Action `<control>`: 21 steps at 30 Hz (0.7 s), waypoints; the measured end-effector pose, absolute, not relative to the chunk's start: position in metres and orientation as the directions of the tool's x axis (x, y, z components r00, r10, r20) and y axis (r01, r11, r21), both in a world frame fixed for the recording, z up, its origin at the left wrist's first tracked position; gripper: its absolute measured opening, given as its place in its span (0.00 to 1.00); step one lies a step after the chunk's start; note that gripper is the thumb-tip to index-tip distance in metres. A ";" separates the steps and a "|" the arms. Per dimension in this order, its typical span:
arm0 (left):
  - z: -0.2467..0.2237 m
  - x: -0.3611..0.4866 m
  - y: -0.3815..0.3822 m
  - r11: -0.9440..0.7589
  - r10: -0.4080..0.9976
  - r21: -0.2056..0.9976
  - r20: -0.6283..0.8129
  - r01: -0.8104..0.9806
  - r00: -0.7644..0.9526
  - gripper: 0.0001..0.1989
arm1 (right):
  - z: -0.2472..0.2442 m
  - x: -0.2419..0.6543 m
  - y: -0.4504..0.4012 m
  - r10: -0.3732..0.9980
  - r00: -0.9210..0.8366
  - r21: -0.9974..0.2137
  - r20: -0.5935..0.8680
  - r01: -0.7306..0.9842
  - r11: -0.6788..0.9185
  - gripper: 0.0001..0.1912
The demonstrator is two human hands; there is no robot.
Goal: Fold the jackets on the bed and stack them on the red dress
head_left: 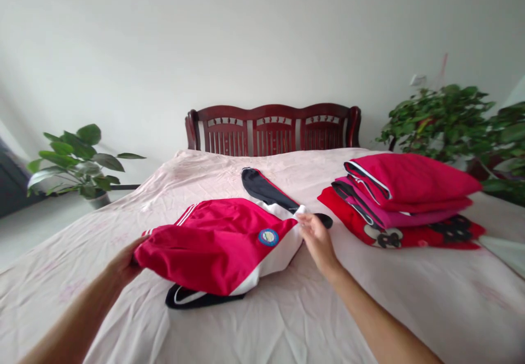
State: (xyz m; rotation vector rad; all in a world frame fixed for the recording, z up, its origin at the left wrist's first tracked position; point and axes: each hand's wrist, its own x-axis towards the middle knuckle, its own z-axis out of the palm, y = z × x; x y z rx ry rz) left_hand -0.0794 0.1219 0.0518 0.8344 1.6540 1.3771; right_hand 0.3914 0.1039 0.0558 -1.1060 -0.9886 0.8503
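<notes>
A red and white jacket [217, 238] with a round blue badge lies partly folded on the bed. At its left edge, my left hand [129, 263] is closed on the red cloth, the fingertips hidden behind it. My right hand [315, 238] pinches the white part at the jacket's right corner, between thumb and fingers. One dark sleeve [266, 188] with a red stripe stretches away behind the jacket. A dark part with a white line [197, 297] shows under the near edge.
A stack of folded red and pink clothes [410, 183] stands on the bed [287, 331] at the right. Behind is a dark wooden headboard [274, 128]. Potted plants flank the bed, one at the left [77, 159] and leafy ones at the right [447, 120].
</notes>
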 end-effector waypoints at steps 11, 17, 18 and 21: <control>0.012 -0.075 0.107 0.102 0.895 0.937 -0.233 -0.334 -0.380 0.09 | 0.009 0.276 0.016 0.522 -0.735 -0.139 0.432 0.518 0.844 0.21; 0.012 -0.076 0.105 0.090 0.932 0.946 -0.190 -0.311 -0.308 0.17 | -0.013 0.226 0.043 0.625 -0.646 0.077 0.439 0.719 0.690 0.06; 0.012 -0.078 0.103 0.092 0.932 0.952 -0.186 -0.294 -0.311 0.18 | -0.011 0.225 0.047 0.643 -0.631 0.061 0.435 0.733 0.678 0.06; 0.014 -0.089 0.097 0.116 0.940 0.973 -0.173 -0.201 -0.294 0.23 | 0.009 0.232 0.050 0.671 -0.603 -0.020 0.430 0.737 0.675 0.04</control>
